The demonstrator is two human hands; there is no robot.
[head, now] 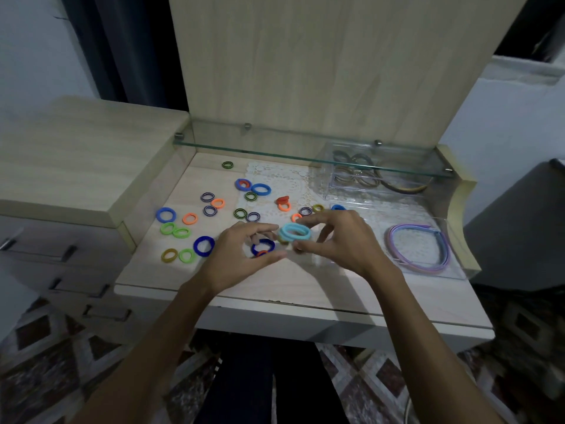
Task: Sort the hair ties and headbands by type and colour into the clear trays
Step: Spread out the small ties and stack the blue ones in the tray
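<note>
Well short of done: pastel headbands point(419, 250) already in the near clear tray point(458, 272), dark ones in the far tray point(345, 186), light-blue hair ties point(295, 233) pinched in right hand point(345, 240), left hand point(241, 249) curled, holding unclear, loose ties point(195, 237) scattered over tabletop point(275, 289).

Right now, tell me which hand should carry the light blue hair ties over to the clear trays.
Right hand, probably. It already pinches the light blue hair ties, and the clear trays lie on its side of the desk. The left hand hovers over a dark blue tie, farther from them.
</note>
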